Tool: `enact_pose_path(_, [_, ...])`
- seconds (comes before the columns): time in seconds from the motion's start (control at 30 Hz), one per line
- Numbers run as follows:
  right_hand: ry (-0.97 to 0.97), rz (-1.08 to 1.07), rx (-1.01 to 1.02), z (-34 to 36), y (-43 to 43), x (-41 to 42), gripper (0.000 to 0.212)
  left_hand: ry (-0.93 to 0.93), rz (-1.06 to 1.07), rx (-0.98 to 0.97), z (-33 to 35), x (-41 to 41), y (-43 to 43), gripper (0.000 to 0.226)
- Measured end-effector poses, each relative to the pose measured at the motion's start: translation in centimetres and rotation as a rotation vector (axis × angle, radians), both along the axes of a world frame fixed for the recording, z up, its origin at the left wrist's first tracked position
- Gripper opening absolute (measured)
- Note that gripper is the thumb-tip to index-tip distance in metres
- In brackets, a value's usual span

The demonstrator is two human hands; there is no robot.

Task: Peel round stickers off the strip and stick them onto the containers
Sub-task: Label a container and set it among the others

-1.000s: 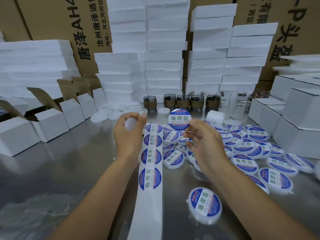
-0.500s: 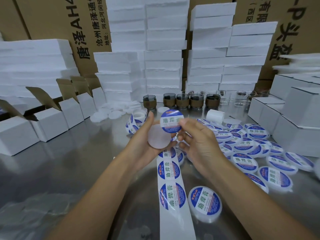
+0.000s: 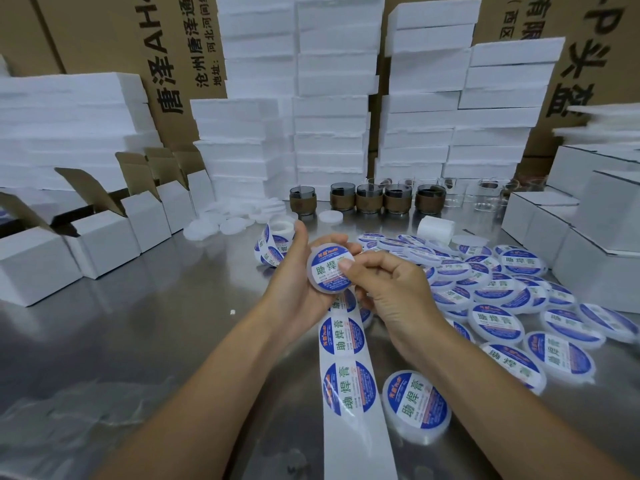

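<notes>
Brown printed cardboard cartons line the back of the room behind tall stacks of white foam slabs. The shiny steel table carries open white paper boxes at left and a spread of blue-labelled round tubs at right. A white backing strip of round blue stickers runs toward the viewer. Above it, the left hand grips a round translucent plastic container; the right hand pinches it, thumb pressing its blue sticker.

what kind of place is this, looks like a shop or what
Most likely a small packing workshop or storeroom: stacks of foam slabs against big printed cartons, open white boxes, and dozens of labelled containers spread over a steel table.
</notes>
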State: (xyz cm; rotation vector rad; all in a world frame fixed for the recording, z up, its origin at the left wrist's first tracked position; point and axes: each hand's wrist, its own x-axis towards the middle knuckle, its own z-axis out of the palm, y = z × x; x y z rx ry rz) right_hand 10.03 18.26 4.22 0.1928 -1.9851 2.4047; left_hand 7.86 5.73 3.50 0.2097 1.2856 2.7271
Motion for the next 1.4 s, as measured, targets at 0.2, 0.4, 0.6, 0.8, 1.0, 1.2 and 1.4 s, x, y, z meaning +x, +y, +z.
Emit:
enact_pose_path(0.2, [-0.003,-0.018,0.030,-0.2,0.0,-0.2,0.010,0.021,-0.008,-0.039,0.0,0.2,0.1,0.059])
enact_pose_path(0.4, [0.005,-0.037,0.047,-0.3,0.0,-0.2,0.011,0.046,-0.023,-0.057,0.0,0.2,0.1,0.054])
enact_pose_path(0.6, [0.003,-0.071,0.062,-0.5,-0.1,-0.3,0.011,0.042,-0.044,-0.057,0.0,0.2,0.2,0.053])
enact_pose_path(0.8, [0.007,-0.084,0.068,-0.6,-0.1,-0.3,0.011,0.038,-0.050,-0.081,0.0,0.3,0.2,0.052])
enact_pose_path(1.0, [0.054,-0.143,0.098,-0.7,-0.2,0.0,0.015,0.094,-0.031,-0.171,-0.1,0.4,0.4,0.028])
enact_pose_path(1.2, [0.315,-0.320,0.379,-1.0,-0.2,0.0,0.015,0.121,-0.067,-0.172,-0.4,0.5,0.3,0.028])
enact_pose_path(1.4, [0.467,-0.316,0.599,-1.6,-0.5,-0.1,0.025,0.121,-0.045,-0.145,-0.2,0.6,0.5,0.024])
